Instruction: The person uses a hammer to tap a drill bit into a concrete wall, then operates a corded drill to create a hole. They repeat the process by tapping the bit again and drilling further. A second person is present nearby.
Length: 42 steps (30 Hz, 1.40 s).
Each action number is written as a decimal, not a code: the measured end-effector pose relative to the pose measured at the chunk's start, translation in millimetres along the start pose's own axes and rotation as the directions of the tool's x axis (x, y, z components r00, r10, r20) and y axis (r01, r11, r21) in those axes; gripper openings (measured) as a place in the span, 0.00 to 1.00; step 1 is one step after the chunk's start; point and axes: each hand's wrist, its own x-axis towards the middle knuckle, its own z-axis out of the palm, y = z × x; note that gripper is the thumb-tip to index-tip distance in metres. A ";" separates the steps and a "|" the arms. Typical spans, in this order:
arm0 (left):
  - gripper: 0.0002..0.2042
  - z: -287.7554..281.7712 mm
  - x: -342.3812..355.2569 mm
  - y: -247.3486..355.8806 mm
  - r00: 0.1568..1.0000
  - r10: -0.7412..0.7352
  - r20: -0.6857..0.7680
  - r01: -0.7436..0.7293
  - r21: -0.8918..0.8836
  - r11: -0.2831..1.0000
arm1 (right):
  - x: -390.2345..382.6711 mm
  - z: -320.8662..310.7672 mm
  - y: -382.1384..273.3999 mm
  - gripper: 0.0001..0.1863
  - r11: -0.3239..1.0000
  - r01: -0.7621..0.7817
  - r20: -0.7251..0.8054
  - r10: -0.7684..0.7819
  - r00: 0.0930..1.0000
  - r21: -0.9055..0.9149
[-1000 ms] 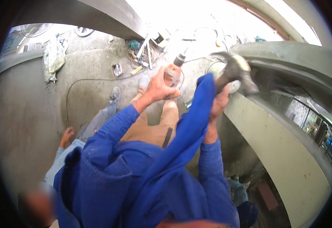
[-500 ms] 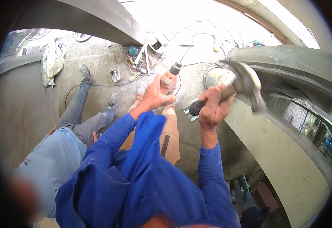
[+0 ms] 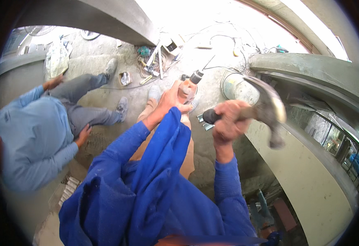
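Observation:
My left hand [image 3: 170,101] is closed round an orange power drill [image 3: 186,91], whose black chuck and long thin bit point away from me. The drill's lower part is hidden by my fingers and blue sleeve. In my right hand [image 3: 229,119] is a claw hammer [image 3: 271,110], gripped by its handle. The black handle end sticks out to the left of my fist, and the metal head, a little blurred, lies to the right. Both tools are held up in front of my body, apart from each other.
A person in light blue [image 3: 35,127] is close at my left. Beyond the drill lie coiled cables and tools [image 3: 152,65] and a small box [image 3: 125,78]. A bucket [image 3: 241,89] stands ahead of the hammer. A pale panel [image 3: 306,168] and a grey ledge [image 3: 310,67] border the right.
The hammer has turned slightly and its head has come lower in view. The drill stays in my left hand. The person at left has shifted farther left and upward, with both hands now showing.

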 end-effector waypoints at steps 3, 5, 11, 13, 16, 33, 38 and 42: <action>0.46 1.9 -0.6 -4.4 0.996 -0.090 -0.023 0.090 -0.006 0.996 | -3.5 11.4 24.5 0.13 0.735 -0.211 0.143 0.387 0.911 -0.645; 0.48 -0.4 -2.2 -12.3 0.990 -0.143 0.009 0.143 -0.006 0.990 | -4.7 15.5 28.1 0.13 0.680 -0.359 0.052 0.504 0.862 -0.639; 0.43 -4.3 0.6 -20.2 1.000 -0.015 -0.001 0.015 0.018 1.000 | 13.3 4.9 -7.2 0.08 0.986 -0.112 0.048 0.119 0.992 -0.120; 0.46 -5.1 7.8 -12.2 0.999 -0.037 0.014 0.035 0.098 0.995 | 15.5 6.7 -4.5 0.08 0.991 -0.019 0.015 0.017 1.000 0.136; 0.46 -7.1 1.9 0.4 0.994 -0.104 0.012 0.104 0.033 0.994 | 6.3 17.0 23.5 0.11 0.840 -0.070 0.230 0.226 0.947 -0.539; 0.45 -17.8 15.1 2.8 0.926 -0.144 0.350 0.368 -0.743 0.560 | -53.9 -28.7 61.8 0.12 0.722 -0.618 0.332 0.692 0.642 -0.310; 0.24 -17.4 54.8 0.2 0.826 -0.335 0.454 0.559 -0.578 0.595 | -50.6 -53.1 62.8 0.15 0.724 -0.511 0.365 0.681 0.635 -0.463; 0.22 7.5 61.5 -25.0 0.802 -0.457 0.384 0.596 -0.478 0.645 | -58.9 -59.2 61.6 0.17 0.745 -0.443 0.381 0.647 0.660 -0.499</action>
